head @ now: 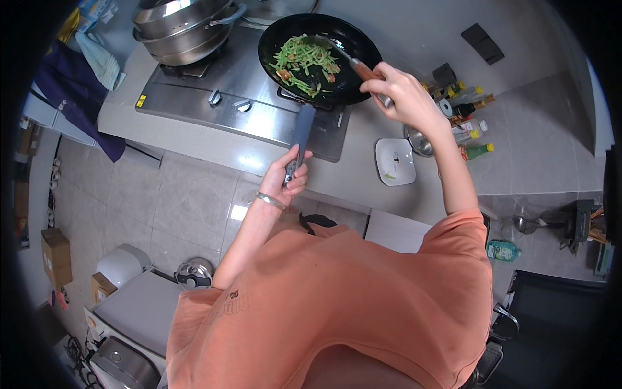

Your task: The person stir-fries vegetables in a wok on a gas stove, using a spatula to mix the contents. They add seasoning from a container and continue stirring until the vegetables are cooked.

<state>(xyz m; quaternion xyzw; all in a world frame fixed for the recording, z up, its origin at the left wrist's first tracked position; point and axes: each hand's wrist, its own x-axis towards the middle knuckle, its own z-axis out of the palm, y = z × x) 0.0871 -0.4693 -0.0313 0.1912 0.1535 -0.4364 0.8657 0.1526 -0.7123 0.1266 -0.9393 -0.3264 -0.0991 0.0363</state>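
My left hand [287,176] grips the grey handle [303,127] of a black wok [357,53] on the right side of the gas stove. Held in my right hand [401,95] is a spatula [362,69] with a wooden grip, its metal blade down among the food. Sliced green vegetables with browned pieces of what looks like meat [306,61] lie mostly in the left half of the wok. A white square dish [395,162] with a printed pattern sits on the counter below my right forearm.
A large steel steamer pot [184,34] stands on the stove's [194,114] left burner. Several condiment bottles [469,114] and a metal bowl [419,141] crowd the counter past my right forearm. Dark cloth [73,92] hangs at the left counter end. A black sink [549,321] lies at lower right.
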